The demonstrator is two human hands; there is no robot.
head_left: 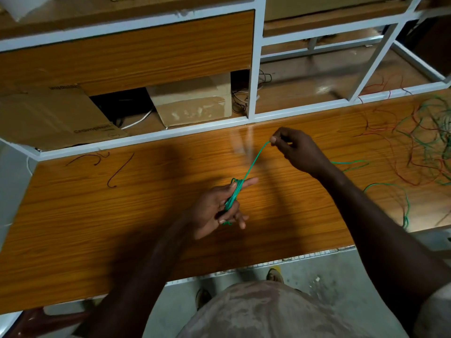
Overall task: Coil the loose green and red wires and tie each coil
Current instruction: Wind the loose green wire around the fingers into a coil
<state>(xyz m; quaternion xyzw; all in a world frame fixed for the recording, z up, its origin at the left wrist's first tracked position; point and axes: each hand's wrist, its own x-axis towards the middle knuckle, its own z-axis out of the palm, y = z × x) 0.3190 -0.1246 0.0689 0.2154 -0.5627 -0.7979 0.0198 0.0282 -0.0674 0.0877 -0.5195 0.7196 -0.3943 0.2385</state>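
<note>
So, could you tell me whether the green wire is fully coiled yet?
Partly: green wire loops wrap the left hand; a strand runs to the right hand.

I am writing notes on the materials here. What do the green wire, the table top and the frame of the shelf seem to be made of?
Green wire: probably a plastic-coated strand; smooth, evenly coloured, and bending softly around the left hand.
Table top: likely wood-grain laminate; repeated grain and a glossy reflection.
Shelf frame: seemingly metal tubing painted white; straight square bars with chipped spots.
</note>
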